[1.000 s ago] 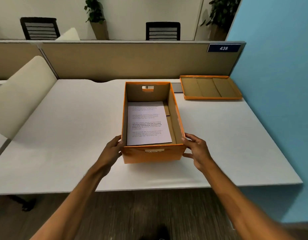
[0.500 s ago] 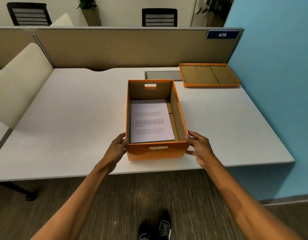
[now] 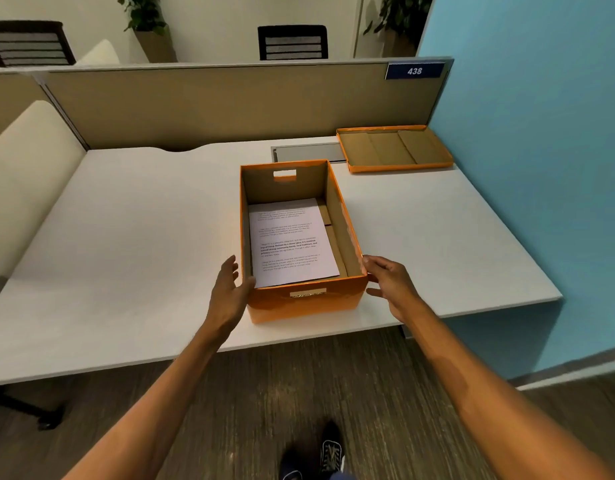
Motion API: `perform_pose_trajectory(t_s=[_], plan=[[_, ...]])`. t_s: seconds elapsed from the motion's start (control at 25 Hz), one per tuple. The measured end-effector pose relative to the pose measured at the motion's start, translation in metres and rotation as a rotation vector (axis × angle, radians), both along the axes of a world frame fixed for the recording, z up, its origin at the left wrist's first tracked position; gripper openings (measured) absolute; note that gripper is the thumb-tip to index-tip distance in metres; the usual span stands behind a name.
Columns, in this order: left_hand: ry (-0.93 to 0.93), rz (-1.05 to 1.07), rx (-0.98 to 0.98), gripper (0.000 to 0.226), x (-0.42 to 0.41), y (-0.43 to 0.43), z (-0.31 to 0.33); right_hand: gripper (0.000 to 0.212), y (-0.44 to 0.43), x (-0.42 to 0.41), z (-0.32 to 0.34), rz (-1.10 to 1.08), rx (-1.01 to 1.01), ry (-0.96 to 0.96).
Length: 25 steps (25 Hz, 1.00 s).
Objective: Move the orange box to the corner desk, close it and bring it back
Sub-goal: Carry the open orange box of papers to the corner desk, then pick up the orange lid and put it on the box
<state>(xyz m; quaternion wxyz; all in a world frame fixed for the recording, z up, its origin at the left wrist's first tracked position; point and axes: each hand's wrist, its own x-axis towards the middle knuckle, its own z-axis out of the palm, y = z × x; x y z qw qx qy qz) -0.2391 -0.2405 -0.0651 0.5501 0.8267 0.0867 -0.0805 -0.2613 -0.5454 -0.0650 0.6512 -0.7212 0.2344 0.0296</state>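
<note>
The orange box (image 3: 306,303) rests open near the front edge of the white corner desk (image 3: 143,237), with a printed sheet (image 3: 288,240) lying flat inside. Its orange lid (image 3: 392,148) lies upside down at the desk's back right corner, apart from the box. My left hand (image 3: 228,292) is at the box's near left corner, fingers spread off the wall and only the thumb on the rim. My right hand (image 3: 389,282) is at the near right corner, a fingertip touching the edge and the other fingers loose.
A tan partition (image 3: 229,105) with a "438" sign closes the back of the desk. A blue wall (image 3: 541,168) bounds the right side. A cream chair back (image 3: 25,174) stands at the left. A grey cable cover (image 3: 309,152) sits behind the box. My shoes are on the floor below.
The box came toward the desk's front edge and now sits there. Both hands have loosened from gripping its sides to open fingers.
</note>
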Motion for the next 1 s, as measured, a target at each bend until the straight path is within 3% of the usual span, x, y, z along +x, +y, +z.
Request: perform_pose_trajectory(t_s=[0.12,0.28,0.64,1.0], plan=[[-0.198,-0.060,0.171,0.069,0.002,-0.008,0.012,0.039,-0.004,0.002,0.005,-0.014,-0.055,-0.035],[-0.381,-0.190,0.261,0.064,0.015,-0.030,0.034,0.044,-0.017,0.006,0.018,-0.021,-0.123,-0.094],[-0.434,-0.325,0.233,0.054,0.045,-0.114,0.064,0.040,-0.069,0.028,0.048,-0.057,-0.174,-0.173],[-0.446,-0.375,0.159,0.054,0.089,-0.247,0.079,0.031,-0.179,0.072,0.063,-0.046,-0.218,-0.171]])
